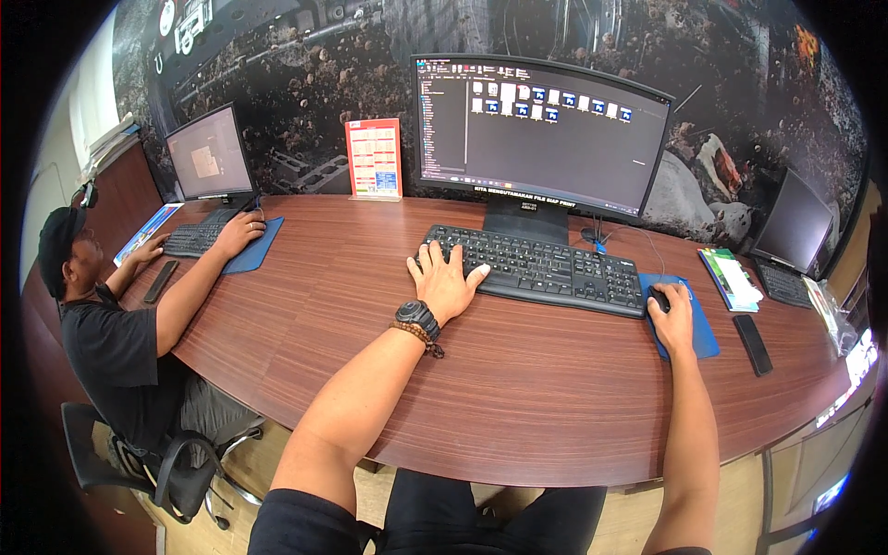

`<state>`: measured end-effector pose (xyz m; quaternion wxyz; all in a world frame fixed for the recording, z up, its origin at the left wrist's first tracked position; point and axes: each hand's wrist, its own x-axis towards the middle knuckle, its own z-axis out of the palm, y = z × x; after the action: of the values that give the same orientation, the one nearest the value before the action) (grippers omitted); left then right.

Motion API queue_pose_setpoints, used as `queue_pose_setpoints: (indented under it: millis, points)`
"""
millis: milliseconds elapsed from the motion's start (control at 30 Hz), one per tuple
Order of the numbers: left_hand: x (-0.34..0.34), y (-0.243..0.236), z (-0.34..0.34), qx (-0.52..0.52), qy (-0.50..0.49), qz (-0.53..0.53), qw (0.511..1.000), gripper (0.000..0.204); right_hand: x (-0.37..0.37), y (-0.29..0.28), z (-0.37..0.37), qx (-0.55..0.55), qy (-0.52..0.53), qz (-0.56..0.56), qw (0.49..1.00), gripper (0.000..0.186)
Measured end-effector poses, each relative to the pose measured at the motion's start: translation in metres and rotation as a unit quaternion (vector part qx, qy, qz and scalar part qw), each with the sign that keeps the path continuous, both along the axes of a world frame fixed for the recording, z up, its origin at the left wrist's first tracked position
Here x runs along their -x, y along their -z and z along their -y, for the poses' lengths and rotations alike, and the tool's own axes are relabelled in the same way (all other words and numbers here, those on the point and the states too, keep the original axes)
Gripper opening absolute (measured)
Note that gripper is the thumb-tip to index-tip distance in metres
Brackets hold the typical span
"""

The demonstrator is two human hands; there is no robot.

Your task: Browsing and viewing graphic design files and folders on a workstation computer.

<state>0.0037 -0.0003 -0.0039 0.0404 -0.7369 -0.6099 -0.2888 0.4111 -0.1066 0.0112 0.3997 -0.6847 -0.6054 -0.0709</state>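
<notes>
On the wood-grain table [518,398], my left hand [446,285] rests, fingers spread, on the left end of the black keyboard [546,266] below a lit monitor [546,143]; my right hand [675,319] clasps the black mouse [658,297] on a blue mouse pad [701,326], a dark smartphone [753,345] nearby.

Matt plastic keyboard [546,268]; smooth desk [536,388] (wood-grained).

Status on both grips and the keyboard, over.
Left grip open on keyboard, left end. Right grip on black mouse, blue pad beneath. Black phone right of pad, blocking neither.
</notes>
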Motion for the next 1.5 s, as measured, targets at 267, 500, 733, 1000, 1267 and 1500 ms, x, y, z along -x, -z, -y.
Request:
queue_pose_setpoints:
  millis: [267, 500, 733, 1000, 1267, 1500]
  points:
    - [0.0007, -0.0008, 0.0002, 0.000, 0.008, 0.006, 1.000, 0.078, 0.0013, -0.0004, 0.0008, -0.002, 0.001, -0.005, 1.000, 0.032]
    - [-0.0003, -0.0005, 0.0009, -0.006, 0.001, 0.004, 1.000, 0.078, 0.0030, -0.0021, 0.0014, -0.002, -0.011, 0.001, 1.000, 0.032]
    - [-0.0006, 0.0008, -0.0001, -0.013, -0.004, -0.006, 1.000, 0.078, 0.0019, -0.0007, 0.0006, -0.001, -0.014, -0.006, 1.000, 0.032]
    - [0.0004, 0.0009, -0.0014, -0.005, 0.003, 0.002, 1.000, 0.078, 0.0021, -0.0015, 0.0007, 0.004, -0.009, -0.003, 1.000, 0.033]
    - [0.0007, -0.0007, -0.0004, 0.001, 0.008, 0.005, 1.000, 0.077, 0.0006, 0.0000, 0.0002, -0.006, -0.019, 0.000, 1.000, 0.033]
    - [0.0000, 0.0007, -0.0014, -0.005, 0.004, 0.003, 1.000, 0.078, 0.0053, -0.0049, 0.0020, 0.003, -0.017, -0.011, 1.000, 0.032]
